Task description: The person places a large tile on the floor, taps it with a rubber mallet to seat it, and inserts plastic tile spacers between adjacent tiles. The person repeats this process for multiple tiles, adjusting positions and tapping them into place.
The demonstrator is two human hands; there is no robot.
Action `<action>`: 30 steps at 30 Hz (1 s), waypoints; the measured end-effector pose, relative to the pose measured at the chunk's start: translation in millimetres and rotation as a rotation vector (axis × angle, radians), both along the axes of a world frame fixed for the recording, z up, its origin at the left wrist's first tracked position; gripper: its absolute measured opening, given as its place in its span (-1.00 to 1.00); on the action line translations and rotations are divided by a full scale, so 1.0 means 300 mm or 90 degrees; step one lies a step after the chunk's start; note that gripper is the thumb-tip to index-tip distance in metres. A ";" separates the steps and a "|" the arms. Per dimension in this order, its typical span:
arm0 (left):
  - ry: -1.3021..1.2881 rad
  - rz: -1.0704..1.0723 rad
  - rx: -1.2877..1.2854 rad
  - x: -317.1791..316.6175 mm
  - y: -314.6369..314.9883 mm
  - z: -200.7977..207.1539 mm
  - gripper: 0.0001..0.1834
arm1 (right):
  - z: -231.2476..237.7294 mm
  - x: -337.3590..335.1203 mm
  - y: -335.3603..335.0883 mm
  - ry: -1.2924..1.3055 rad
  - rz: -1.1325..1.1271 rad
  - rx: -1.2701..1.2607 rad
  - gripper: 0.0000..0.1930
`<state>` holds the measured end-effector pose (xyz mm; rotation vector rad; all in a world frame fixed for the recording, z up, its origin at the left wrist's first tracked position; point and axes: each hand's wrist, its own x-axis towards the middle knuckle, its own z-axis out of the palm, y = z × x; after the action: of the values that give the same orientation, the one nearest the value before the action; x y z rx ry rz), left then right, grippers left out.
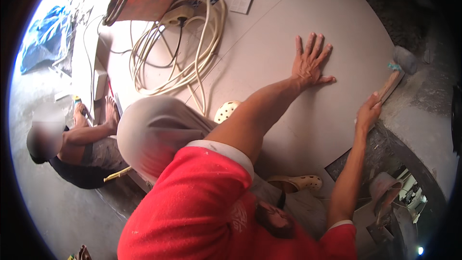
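Strong light at the upper left causes glare, a soft shadow lies near the left hand [310, 65], and curved edges darken.

The mallet [389, 84] has a grey head, a wooden handle and something turquoise where they join; it slants near the right edge of a large, pale floor tile [269, 62], which lies flat.

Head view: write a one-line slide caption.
Left hand spread on a pale tile; right hand gripping a wooden-handled mallet.
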<state>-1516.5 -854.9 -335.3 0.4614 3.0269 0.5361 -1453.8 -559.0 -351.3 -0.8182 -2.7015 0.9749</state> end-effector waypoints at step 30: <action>-0.072 0.025 -0.022 0.308 0.059 0.053 0.11 | 0.211 0.081 0.045 0.046 0.211 -0.012 -0.42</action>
<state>-1424.0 -837.3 -319.4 0.3586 2.9369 0.4940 -1429.6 -545.4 -287.8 -0.3326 -2.8217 1.0707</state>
